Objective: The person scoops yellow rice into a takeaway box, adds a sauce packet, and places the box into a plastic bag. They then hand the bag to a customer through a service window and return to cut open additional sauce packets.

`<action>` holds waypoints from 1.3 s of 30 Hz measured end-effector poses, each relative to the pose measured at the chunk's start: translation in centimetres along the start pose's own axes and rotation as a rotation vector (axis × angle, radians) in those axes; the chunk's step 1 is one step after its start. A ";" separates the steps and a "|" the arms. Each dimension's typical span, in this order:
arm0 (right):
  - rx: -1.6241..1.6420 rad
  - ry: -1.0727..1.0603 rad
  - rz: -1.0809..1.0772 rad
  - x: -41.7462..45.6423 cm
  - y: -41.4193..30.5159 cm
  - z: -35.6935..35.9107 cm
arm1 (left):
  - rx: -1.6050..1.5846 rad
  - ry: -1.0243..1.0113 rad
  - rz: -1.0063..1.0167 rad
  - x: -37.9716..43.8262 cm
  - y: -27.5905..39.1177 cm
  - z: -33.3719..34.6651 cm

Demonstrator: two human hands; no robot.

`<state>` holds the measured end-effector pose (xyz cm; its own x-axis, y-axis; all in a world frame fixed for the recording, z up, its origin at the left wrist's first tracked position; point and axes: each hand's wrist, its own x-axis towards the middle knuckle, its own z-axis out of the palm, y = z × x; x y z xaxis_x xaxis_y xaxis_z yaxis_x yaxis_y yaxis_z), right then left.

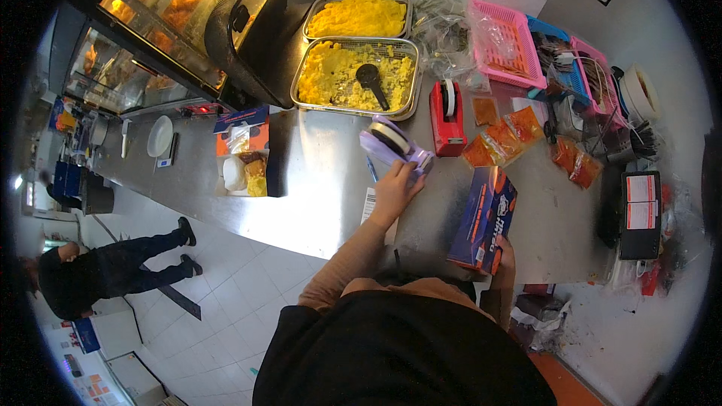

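Note:
On the steel counter, the fingers of my left hand (395, 189) are at the cutter end of a lilac tape dispenser (389, 144); whether they grip it is unclear. My right hand (503, 256) holds the near end of a closed dark blue and orange cardboard box (484, 220). A red tape dispenser (449, 129) stands just beyond the lilac one. Beside my left forearm lie a printed paper slip (369, 206) and a blue pen (372, 168). Further left, an open food box (269, 163) holds white rice and other food pieces.
Two metal trays (418, 76) of yellow food stand at the back, a black scoop (370, 82) in the nearer. Orange sauce packets (502, 138), pink baskets (538, 76) and a black device (640, 231) sit right. A heated display cabinet (225, 67) stands left; another person (113, 276) is beyond the counter.

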<state>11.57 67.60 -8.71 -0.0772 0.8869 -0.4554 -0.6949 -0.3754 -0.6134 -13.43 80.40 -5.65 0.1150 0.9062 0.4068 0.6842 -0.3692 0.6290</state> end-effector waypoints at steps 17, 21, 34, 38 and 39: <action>-0.014 -0.062 0.039 0.2 -1.3 6.6 | -0.522 0.170 -0.556 -2.6 1.0 -2.0; -0.025 -0.050 0.069 0.1 -1.3 7.6 | -0.356 0.286 -0.430 -3.4 -0.3 -2.3; -0.079 -0.171 0.143 -0.4 -0.1 7.9 | -0.796 -0.618 -0.358 -2.0 6.2 -7.5; 0.031 -0.100 0.147 -2.0 1.5 4.0 | -1.133 -0.848 -0.547 -5.5 6.0 -3.7; 0.028 -0.098 0.135 -2.1 1.7 3.4 | -1.250 -0.941 -0.510 -6.4 5.8 -3.2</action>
<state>8.15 66.01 -6.57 -0.2400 0.8514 -0.4665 -0.6926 -0.4869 -0.5322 -12.54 71.81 -2.51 0.7634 0.6058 -0.2241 -0.1301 0.4841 0.8653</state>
